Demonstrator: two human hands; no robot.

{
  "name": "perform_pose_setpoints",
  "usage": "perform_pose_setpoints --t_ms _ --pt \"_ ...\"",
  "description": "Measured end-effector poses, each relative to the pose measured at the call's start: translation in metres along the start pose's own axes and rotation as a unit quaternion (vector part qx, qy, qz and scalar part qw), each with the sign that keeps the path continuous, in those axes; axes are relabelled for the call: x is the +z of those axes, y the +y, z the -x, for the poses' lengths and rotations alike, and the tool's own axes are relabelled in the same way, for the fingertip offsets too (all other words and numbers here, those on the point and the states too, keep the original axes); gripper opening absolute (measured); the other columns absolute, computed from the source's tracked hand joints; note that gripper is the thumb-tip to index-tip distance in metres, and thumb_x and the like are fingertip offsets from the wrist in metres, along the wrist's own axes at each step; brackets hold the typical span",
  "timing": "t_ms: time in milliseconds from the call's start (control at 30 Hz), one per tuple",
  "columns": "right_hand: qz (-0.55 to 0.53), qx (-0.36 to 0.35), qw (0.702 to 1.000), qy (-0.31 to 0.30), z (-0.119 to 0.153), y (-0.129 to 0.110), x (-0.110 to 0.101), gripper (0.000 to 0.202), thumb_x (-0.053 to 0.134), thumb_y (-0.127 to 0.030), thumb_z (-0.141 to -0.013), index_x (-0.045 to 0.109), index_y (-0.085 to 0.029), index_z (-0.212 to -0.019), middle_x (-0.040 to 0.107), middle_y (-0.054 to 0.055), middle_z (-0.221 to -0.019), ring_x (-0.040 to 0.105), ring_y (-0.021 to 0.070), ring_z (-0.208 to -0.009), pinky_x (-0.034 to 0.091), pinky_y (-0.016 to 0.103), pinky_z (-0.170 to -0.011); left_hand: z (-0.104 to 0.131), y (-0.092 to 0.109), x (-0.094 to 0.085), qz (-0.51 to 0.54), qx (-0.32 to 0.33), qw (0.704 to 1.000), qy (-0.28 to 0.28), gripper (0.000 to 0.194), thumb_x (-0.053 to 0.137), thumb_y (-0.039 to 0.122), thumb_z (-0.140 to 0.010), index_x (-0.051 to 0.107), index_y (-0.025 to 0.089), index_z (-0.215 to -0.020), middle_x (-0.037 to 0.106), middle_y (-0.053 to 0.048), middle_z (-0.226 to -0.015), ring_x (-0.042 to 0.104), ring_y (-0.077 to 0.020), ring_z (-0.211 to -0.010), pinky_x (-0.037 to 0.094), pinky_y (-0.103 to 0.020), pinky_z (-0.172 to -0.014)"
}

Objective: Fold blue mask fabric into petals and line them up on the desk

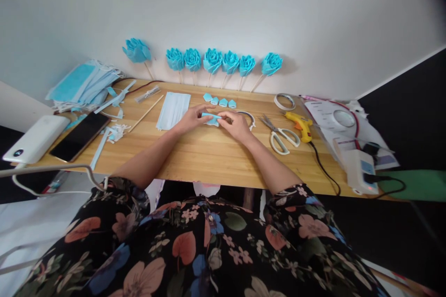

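Between my two hands is a small piece of light blue face-mask fabric (pixel 211 119), just above the wooden table (pixel 209 158). My left hand (pixel 193 118) pinches its left end, and my right hand (pixel 234 124) pinches its right end. Just beyond my fingers lie several small folded blue petals (pixel 220 101) in a row. A flat pale blue face mask (pixel 173 110) lies left of my left hand. Partly hidden behind my right hand is a roll of tape (pixel 250 117). White-handled scissors (pixel 280 134) lie open farther right.
Several blue fabric flowers on sticks (pixel 213 61) lean against the wall. At right are a yellow glue gun (pixel 300 126), another tape roll (pixel 285 101) and a power strip (pixel 360 171). At left are stacked masks (pixel 83 84), a phone (pixel 81 136), a power bank (pixel 36 138) and a wooden stick (pixel 146 113).
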State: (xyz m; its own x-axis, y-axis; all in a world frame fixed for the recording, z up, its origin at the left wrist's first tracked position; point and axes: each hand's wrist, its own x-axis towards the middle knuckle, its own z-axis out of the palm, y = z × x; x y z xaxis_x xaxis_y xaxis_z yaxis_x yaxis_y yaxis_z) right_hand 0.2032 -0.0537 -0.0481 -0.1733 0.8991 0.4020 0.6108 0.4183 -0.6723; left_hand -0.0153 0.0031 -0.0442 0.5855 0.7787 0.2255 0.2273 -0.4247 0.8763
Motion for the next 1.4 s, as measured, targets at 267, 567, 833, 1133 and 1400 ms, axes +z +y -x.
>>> perform_pose_setpoints --t_ms 267,567,833,1133,1400 --pt "-0.118 0.022 0.993 -0.003 0.001 -0.005 -0.005 0.032 0.056 -0.042 -0.097 0.076 -0.021 -0.112 0.079 0.005 -0.104 0.071 0.0198 -0.094 0.053 0.034 -0.088 0.001 0.004 -0.002 0.115 -0.023 0.993 0.020 0.058 0.073 0.052 -0.085 0.069 0.013 -0.127 0.069 -0.004 -0.084 0.057 -0.0126 -0.068 0.044 -0.023 -0.064" --pt "-0.130 0.020 0.990 -0.040 0.003 -0.008 -0.006 0.044 0.063 -0.035 -0.088 0.069 -0.022 -0.129 0.077 0.007 -0.122 0.072 0.0231 -0.107 0.054 0.039 -0.097 0.003 0.004 -0.001 0.183 -0.051 0.981 0.042 0.054 0.073 0.060 -0.084 0.074 0.016 -0.116 0.073 -0.004 -0.090 0.061 -0.0143 -0.075 0.047 -0.026 -0.073" --pt "-0.106 0.034 0.994 -0.011 0.001 -0.004 -0.003 0.024 0.059 -0.038 -0.085 0.074 -0.019 -0.088 0.075 0.003 -0.084 0.065 0.0173 -0.076 0.050 0.029 -0.074 0.006 0.015 0.001 0.116 -0.045 0.992 0.010 0.067 0.054 0.072 -0.093 0.075 0.014 -0.120 0.076 -0.010 -0.102 0.067 -0.0220 -0.092 0.051 -0.031 -0.082" --pt "-0.093 0.085 0.991 0.041 0.000 -0.004 -0.001 0.047 0.060 -0.055 -0.085 0.039 -0.023 -0.059 0.035 -0.004 -0.057 0.034 0.0114 -0.058 0.030 0.027 -0.055 0.002 0.010 0.003 0.142 -0.014 0.989 -0.034 0.076 0.071 0.070 -0.081 0.065 0.014 -0.131 0.074 -0.012 -0.110 0.068 -0.0250 -0.102 0.053 -0.033 -0.083" --pt "-0.129 0.079 0.989 -0.001 0.000 -0.009 -0.004 0.041 0.062 -0.056 -0.085 0.055 -0.021 -0.067 0.045 -0.003 -0.062 0.040 0.0118 -0.059 0.036 0.026 -0.057 0.000 -0.003 0.008 0.123 -0.024 0.992 0.020 0.052 0.074 0.053 -0.085 0.071 0.016 -0.121 0.068 -0.003 -0.074 0.062 -0.0168 -0.068 0.046 -0.027 -0.060"
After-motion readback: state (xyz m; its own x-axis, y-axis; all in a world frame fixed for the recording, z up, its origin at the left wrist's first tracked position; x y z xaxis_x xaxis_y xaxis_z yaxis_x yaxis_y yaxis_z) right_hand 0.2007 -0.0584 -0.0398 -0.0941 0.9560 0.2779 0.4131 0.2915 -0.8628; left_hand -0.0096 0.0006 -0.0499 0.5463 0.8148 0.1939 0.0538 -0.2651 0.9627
